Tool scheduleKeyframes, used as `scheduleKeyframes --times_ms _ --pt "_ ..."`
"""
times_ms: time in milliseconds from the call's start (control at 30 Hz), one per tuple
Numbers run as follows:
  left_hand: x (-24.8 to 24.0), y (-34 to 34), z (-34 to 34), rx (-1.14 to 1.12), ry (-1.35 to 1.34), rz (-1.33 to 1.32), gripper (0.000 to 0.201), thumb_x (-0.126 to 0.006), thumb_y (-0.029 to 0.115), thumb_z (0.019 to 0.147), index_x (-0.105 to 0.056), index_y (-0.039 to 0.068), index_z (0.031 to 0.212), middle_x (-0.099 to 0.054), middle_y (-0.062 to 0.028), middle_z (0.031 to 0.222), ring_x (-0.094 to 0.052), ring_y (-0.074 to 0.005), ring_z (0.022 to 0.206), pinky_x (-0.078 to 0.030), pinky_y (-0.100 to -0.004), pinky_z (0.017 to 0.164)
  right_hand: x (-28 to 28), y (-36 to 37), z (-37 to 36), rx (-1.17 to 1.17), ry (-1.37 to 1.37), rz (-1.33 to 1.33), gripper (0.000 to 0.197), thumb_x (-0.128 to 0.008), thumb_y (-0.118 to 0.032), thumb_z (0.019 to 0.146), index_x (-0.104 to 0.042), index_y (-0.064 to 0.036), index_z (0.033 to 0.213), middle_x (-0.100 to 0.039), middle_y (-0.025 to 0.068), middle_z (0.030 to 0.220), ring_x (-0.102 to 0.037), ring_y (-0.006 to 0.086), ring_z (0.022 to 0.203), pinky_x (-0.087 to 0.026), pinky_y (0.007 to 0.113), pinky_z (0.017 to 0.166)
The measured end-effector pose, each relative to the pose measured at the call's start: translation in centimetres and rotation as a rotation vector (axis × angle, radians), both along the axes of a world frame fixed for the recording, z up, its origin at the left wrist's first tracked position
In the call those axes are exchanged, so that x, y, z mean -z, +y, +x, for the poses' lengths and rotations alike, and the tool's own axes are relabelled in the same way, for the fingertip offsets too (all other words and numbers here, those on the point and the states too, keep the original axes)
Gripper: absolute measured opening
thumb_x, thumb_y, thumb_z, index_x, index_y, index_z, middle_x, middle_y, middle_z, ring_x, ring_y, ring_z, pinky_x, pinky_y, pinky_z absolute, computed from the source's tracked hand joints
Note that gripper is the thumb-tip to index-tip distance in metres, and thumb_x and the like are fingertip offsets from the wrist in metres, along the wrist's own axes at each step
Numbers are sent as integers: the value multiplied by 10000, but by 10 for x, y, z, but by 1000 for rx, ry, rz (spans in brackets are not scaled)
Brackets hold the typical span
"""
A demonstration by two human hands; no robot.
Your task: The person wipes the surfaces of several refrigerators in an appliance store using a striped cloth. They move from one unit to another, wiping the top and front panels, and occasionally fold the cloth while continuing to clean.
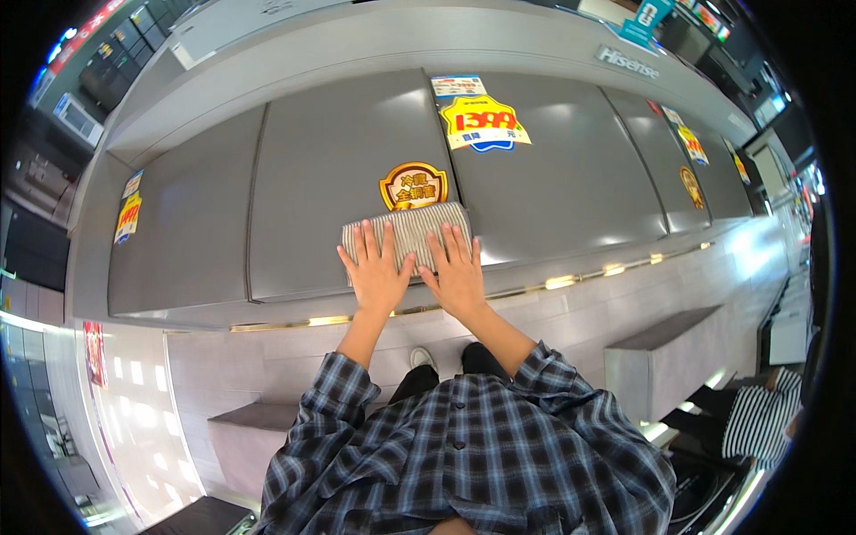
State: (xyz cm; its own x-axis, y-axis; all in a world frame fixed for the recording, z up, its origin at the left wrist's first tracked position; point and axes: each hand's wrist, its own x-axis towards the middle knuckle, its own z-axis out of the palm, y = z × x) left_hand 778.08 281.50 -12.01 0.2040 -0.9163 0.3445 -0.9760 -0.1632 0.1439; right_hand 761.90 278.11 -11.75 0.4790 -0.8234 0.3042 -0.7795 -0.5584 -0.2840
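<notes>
A folded cloth (406, 234) with narrow beige and grey stripes is against a smooth dark grey appliance panel (334, 152). My left hand (377, 276) lies flat on its left part with the fingers spread. On its right part rests my right hand (456, 275), also flat, its fingers stretched out. The two thumbs point toward each other at the lower middle of the cloth. Just above the cloth, a brown and gold badge-shaped sticker (414, 185) is partly covered by it.
More grey panels (544, 178) continue the row to both sides. A yellow star-shaped price tag (484, 121) is stuck right of the badge. Low grey blocks (664, 357) stand on the floor behind me. At the right, a person in a striped top (758, 419) is nearby.
</notes>
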Motion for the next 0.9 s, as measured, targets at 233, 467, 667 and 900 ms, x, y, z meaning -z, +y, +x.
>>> scheduleKeyframes --times_ms 233,467,667,900 --pt "-1 -8 7 49 14 39 700 -507 515 914 -381 115 1474 -308 -216 1527 -237 -374 1436 -121 -656 1113 0 4 11 83 34 6 638 -527 -430 930 -383 -99 1456 -302 198 1526 -252 353 1430 -198 592 1127" --pt "-2 -16 17 67 66 88 698 -488 532 921 -368 138 1485 -281 -219 1542 -209 -367 1450 -80 -647 1124 -3 -5 15 100 94 60 662 -500 -460 938 -348 -104 1475 -251 199 1554 -206 346 1452 -171 581 1143" --pt "-5 -34 24 74 87 67 695 -488 530 913 -392 126 1471 -292 -226 1533 -203 -363 1453 -69 -646 1128 -6 -24 21 91 136 109 674 -468 -484 948 -327 -104 1486 -218 197 1568 -174 334 1466 -156 569 1154" --pt "-9 -68 37 43 84 193 721 -440 570 928 -322 159 1509 -213 -209 1572 -148 -356 1472 -44 -640 1133 -7 -62 32 75 149 172 695 -463 -500 949 -301 -108 1500 -191 196 1579 -160 332 1471 -149 556 1161"
